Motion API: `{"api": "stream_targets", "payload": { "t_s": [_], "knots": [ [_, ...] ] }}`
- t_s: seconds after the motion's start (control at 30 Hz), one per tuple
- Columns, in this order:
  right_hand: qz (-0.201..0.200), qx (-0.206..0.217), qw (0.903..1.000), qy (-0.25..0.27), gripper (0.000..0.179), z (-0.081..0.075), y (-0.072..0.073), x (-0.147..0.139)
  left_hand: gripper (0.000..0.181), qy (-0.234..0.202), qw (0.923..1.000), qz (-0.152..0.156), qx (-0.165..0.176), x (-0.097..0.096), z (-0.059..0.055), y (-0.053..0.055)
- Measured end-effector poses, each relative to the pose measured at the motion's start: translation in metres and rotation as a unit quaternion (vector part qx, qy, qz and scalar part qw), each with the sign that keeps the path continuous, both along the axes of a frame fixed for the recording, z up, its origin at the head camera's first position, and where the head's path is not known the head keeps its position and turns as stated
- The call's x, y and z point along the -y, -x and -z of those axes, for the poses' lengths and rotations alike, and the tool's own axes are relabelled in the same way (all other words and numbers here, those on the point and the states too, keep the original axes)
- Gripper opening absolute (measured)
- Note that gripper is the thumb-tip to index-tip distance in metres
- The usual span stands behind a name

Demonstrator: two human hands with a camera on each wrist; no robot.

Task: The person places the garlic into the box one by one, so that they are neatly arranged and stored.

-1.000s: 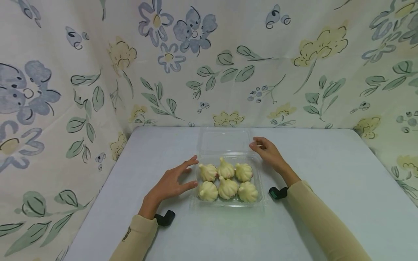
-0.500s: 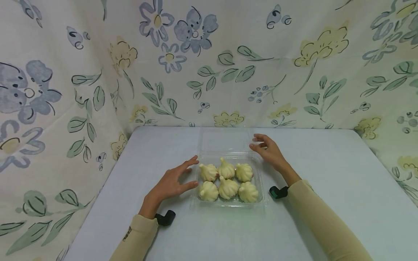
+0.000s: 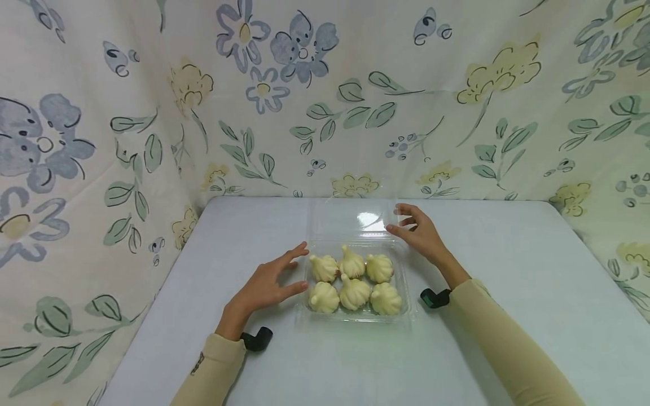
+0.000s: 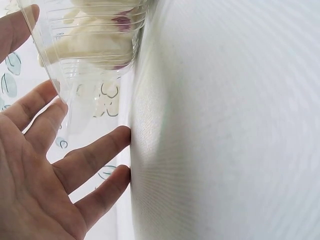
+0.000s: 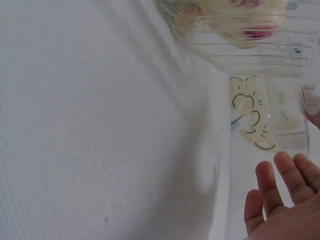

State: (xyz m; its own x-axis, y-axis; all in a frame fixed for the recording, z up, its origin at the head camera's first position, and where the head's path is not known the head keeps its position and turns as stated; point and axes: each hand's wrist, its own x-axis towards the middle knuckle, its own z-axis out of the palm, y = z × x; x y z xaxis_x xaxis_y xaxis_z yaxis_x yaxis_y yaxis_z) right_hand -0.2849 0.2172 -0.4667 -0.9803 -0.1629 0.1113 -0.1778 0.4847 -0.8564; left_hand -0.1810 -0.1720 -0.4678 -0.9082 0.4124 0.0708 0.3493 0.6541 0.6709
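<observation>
A clear plastic clamshell box (image 3: 355, 318) stands on the table with several pale garlic bulbs (image 3: 354, 294) in two rows. Its hinged lid (image 3: 350, 217) leans up at the far side, catching a bright reflection. At the box's left side my left hand (image 3: 264, 285) spreads its fingers, thumb and forefinger at the rim; in the left wrist view two more fingertips (image 4: 122, 135) rest on the white surface. My right hand (image 3: 421, 234) holds the lid's right edge between thumb and fingers. Purple streaks mark the garlic bulb (image 5: 245, 20) in the right wrist view.
A white-covered table (image 3: 508, 270) carries the box. Behind and to the left hangs a flower-printed cloth (image 3: 325, 141). Black devices sit at the left wrist (image 3: 258, 339) and right wrist (image 3: 434, 299), below beige sleeves.
The lid has tilted further up, its far edge now higher against the cloth. My right hand has risen slightly with it, while the left hand and the garlic stay put.
</observation>
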Motion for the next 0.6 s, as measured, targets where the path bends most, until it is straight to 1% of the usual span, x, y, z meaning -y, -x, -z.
{"api": "stream_targets", "payload": {
  "t_s": [0.2, 0.37, 0.6],
  "knots": [
    [0.001, -0.016, 0.9999, -0.004, 0.075, -0.004, -0.002, -0.001, 0.079, -0.001, 1.0, 0.001, 0.001, 0.0, 0.0, -0.001],
    [0.0, -0.042, 0.9991, -0.008, 0.072, -0.008, -0.005, 0.0, 0.077, -0.002, 1.0, 0.003, -0.001, 0.001, 0.0, -0.001],
    [-0.003, -0.079, 0.9969, 0.0, 0.065, -0.014, -0.01, -0.001, 0.078, -0.003, 1.0, 0.004, -0.007, 0.002, 0.0, 0.0]
  ]
}}
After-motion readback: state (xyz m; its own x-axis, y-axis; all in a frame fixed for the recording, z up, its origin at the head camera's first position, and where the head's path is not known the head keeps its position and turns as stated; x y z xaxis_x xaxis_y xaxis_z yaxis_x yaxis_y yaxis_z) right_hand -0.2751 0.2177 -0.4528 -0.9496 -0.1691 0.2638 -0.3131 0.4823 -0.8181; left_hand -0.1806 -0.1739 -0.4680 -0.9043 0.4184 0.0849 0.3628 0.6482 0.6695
